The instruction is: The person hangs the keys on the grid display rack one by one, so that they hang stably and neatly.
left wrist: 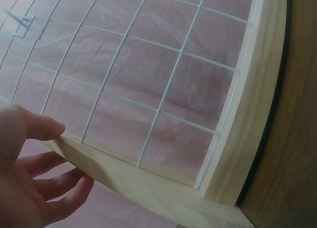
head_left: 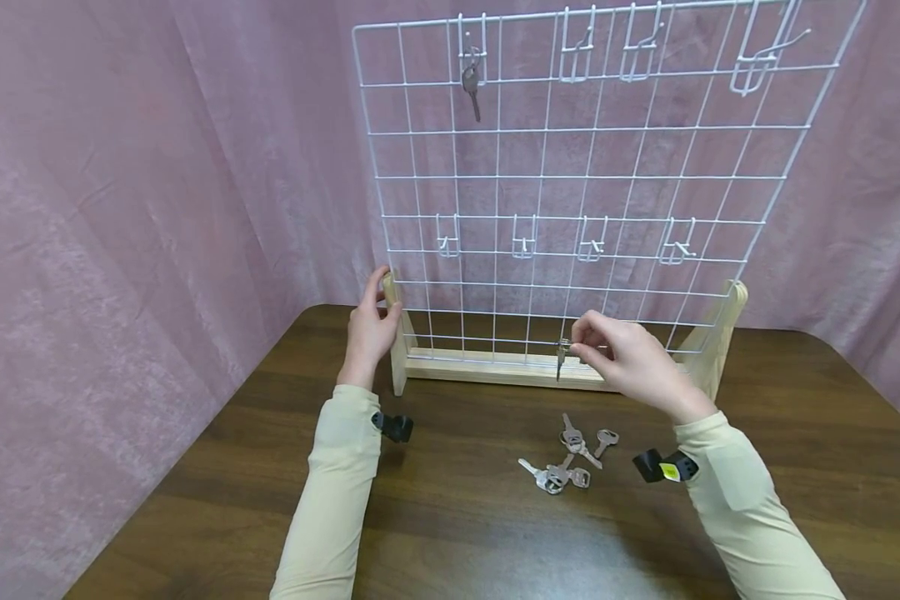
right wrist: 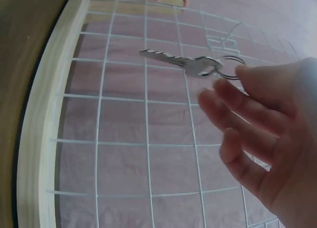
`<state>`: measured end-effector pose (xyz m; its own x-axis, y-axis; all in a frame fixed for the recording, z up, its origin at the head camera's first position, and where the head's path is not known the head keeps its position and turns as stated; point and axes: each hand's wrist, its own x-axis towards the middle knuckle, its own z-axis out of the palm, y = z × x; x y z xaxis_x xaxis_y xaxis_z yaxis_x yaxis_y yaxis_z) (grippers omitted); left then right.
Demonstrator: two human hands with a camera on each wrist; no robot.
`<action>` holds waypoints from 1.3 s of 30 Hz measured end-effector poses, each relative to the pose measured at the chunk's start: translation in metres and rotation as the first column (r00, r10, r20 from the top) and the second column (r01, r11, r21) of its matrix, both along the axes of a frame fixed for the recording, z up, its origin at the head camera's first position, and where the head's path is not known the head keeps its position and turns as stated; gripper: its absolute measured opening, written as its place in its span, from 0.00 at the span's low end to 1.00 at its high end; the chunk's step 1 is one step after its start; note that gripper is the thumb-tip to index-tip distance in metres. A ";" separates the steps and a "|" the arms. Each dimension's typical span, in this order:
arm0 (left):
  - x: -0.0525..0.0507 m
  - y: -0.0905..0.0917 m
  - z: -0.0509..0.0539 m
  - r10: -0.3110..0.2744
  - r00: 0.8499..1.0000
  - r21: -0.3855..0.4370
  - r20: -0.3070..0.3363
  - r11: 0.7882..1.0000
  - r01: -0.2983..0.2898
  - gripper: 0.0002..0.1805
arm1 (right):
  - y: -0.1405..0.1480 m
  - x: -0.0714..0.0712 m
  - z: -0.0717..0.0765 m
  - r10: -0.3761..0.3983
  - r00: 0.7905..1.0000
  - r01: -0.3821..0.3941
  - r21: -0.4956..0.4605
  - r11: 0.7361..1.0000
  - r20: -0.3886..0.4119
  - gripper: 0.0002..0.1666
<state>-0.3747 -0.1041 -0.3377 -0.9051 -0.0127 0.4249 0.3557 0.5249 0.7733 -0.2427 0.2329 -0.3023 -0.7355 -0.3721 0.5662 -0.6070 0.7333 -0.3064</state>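
Note:
My right hand [head_left: 630, 354] pinches a key ring between thumb and fingertips, and a silver key [right wrist: 198, 66] dangles from it in front of the lower grid. My left hand [head_left: 371, 333] holds the left upright of the wooden stand [left wrist: 114, 173], thumb on one side and fingers on the other. That stand carries a white wire grid [head_left: 543, 177] with hooks in an upper and a lower row. One key [head_left: 471, 81] hangs from the upper left hook. On the table below my right hand lies a loose pile of keys [head_left: 558, 477], several with rings.
The brown wooden table [head_left: 457, 517] runs under the stand. Pink curtain [head_left: 157, 208] hangs behind and at the left. The stand's right upright [head_left: 727, 333] rises beside my right forearm. An upper right hook [head_left: 765, 58] juts forward.

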 end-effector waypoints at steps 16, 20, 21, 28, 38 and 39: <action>0.000 -0.006 0.006 0.007 1.000 0.009 -0.010 1.000 -0.007 0.32 | -0.003 0.008 0.021 -0.010 0.996 0.039 -0.335 0.941 0.089 0.04; 0.000 -0.007 0.006 0.014 1.000 0.015 -0.018 1.000 -0.014 0.32 | -0.003 0.010 0.024 0.006 0.995 0.031 -0.370 0.929 0.100 0.05; 0.000 -0.007 0.006 0.012 1.000 0.015 -0.021 1.000 -0.011 0.32 | -0.003 0.011 0.025 0.005 0.996 0.030 -0.369 0.929 0.094 0.05; 0.001 -0.005 0.003 0.001 1.000 0.008 -0.014 1.000 -0.001 0.32 | 0.003 0.011 0.043 -0.012 1.000 0.020 -0.325 0.946 0.026 0.05; 0.000 0.000 -0.001 0.006 1.000 0.016 -0.011 1.000 -0.006 0.32 | 0.005 0.005 0.091 -0.009 0.993 -0.024 -0.266 0.964 -0.122 0.05; -0.001 0.001 -0.001 0.007 1.000 0.015 -0.012 1.000 -0.007 0.32 | 0.005 0.005 0.095 -0.016 0.991 -0.020 -0.258 0.966 -0.135 0.05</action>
<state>-0.3756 -0.1027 -0.3388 -0.8999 -0.0251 0.4354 0.3613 0.5161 0.7766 -0.2379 0.2379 -0.2068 -0.6449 -0.2016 0.7372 -0.6572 0.6387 -0.4002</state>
